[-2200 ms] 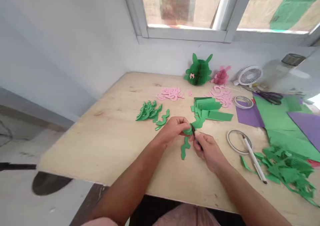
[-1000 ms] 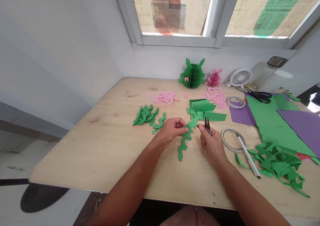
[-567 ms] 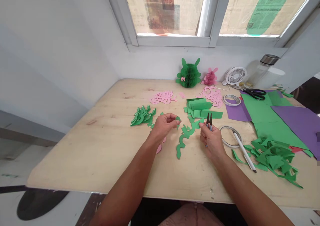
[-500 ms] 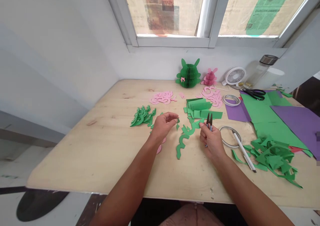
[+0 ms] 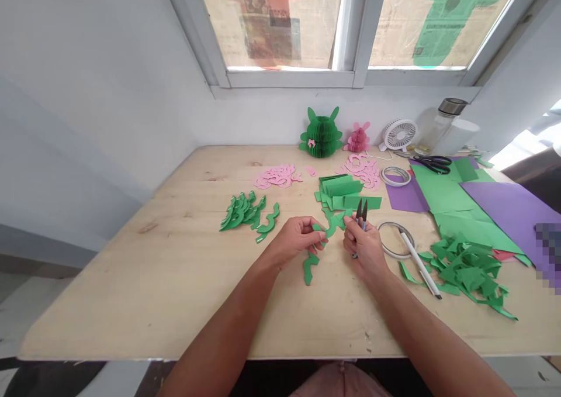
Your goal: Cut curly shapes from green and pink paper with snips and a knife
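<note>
A wavy green paper cutout stretches between both of my hands just above the table. My left hand pinches its left end between thumb and fingers. Small thread snips stand blades-up in the curled fingers of my right hand, whose thumb and fingertip also grip the cutout's right end. Below my left fingers lies another wavy green piece. To the left, a loose curved cutout rests beside a pile of folded green cutouts. Folded green strips lie beyond my hands.
Pink cutouts lie farther back. At right are a tape roll, a ring, a white pen, green scraps, black scissors and purple paper. A fan and bottle stand behind.
My left hand has come down and now grips the wavy green cutout's left end. Its former place now shows the loose curved cutout. My right hand keeps its hold; the view has shifted slightly.
</note>
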